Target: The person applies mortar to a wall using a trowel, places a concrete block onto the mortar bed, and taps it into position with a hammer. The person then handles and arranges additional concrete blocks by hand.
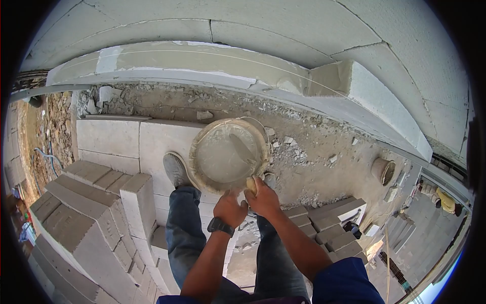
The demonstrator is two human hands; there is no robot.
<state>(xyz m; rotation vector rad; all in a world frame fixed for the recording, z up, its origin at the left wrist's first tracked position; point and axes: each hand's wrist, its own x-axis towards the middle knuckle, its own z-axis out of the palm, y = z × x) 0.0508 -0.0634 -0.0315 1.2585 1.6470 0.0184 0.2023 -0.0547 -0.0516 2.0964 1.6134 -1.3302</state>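
A round bucket point(193, 163) of wet grey mortar point(215, 157) stands between my feet, its rim crusted. A trowel point(242, 148) lies with its blade in the mortar. My right hand point(264, 198) is closed around the trowel's pale handle point(251, 184) at the near right of the rim. Beside it my left hand point(231, 209), with a dark watch point(221, 226) at the wrist, grips the bucket's near rim. Its fingertips are partly hidden.
A low block wall point(202, 63) coated with mortar runs along the far side, a string line above it. Stacked light blocks point(91, 202) stand at the left, more blocks point(329, 228) at the right. A smaller bucket point(382, 171) sits on the rubble-strewn floor.
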